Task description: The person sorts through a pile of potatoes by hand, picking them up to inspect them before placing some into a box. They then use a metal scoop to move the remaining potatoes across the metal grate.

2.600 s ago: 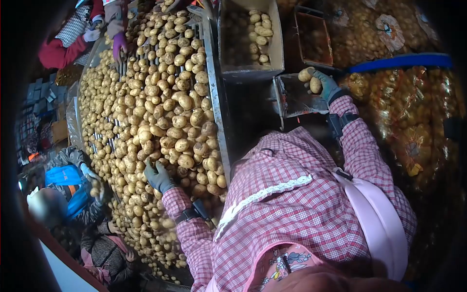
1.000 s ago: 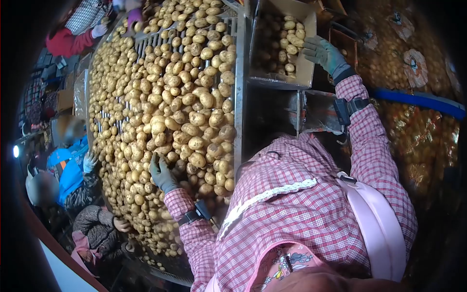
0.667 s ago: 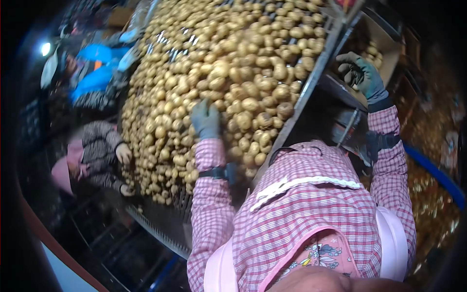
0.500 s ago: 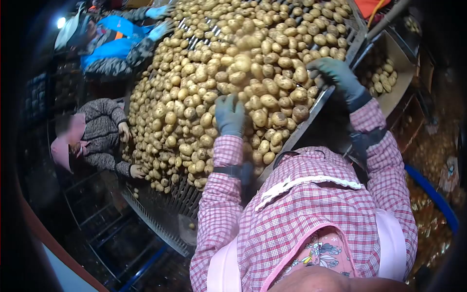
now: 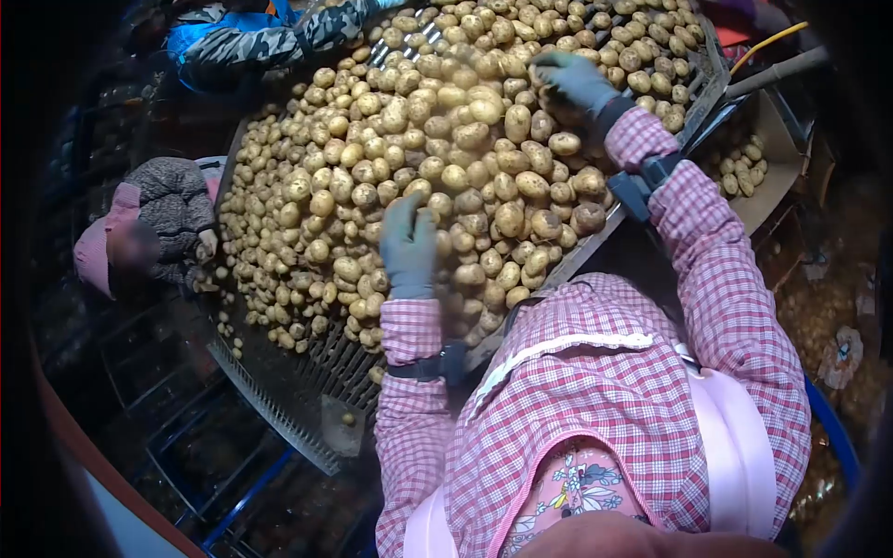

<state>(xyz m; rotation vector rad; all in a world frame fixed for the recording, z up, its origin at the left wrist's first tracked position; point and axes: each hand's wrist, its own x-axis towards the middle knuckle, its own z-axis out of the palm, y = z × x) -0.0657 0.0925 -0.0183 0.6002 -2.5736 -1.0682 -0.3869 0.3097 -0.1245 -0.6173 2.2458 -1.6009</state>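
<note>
Potatoes lie in a thick layer over a slatted metal sorting table. My left hand, in a blue-grey glove, rests over the near middle of the pile, thumb and fingers apart, with no potato visible in it. Farther off to the right, my gloved right hand reaches palm down across the potatoes. Its fingers are stretched and slightly bent, their tips close to the potatoes; the palm side is hidden.
A metal rim borders the table on my side. Beyond it on the right, a bin holds several potatoes. One co-worker in a pink cap is at the left side; another's camouflage sleeve reaches in from the far left.
My right hand has moved from the table's right rim inward and away over the pile. My left hand has shifted slightly left and nearer. The view has turned a little.
</note>
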